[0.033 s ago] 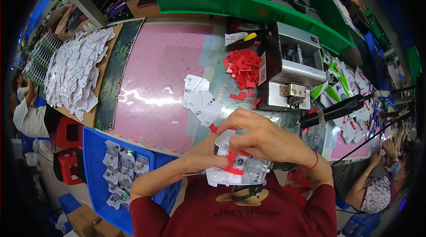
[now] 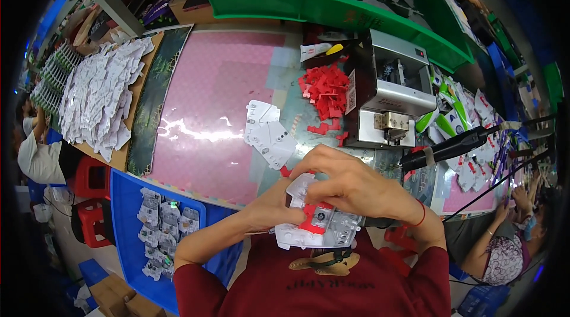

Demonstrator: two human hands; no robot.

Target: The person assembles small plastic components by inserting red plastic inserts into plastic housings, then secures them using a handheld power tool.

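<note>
White housing (image 2: 303,238) barely moved; held between left hand (image 2: 274,209) and right hand (image 2: 357,183).

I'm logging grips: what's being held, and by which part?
A white plastic housing with a red piece: the left hand grips its left side, the right hand its upper part.

In our grip we have a smooth white plastic part (image 2: 291,238) with a red plastic insert (image 2: 311,225). Beyond the grip lies our glossy pink mat (image 2: 217,73); ahead-right, a satin metal machine (image 2: 407,99); below, our matt cloth shirt (image 2: 255,284).
</note>
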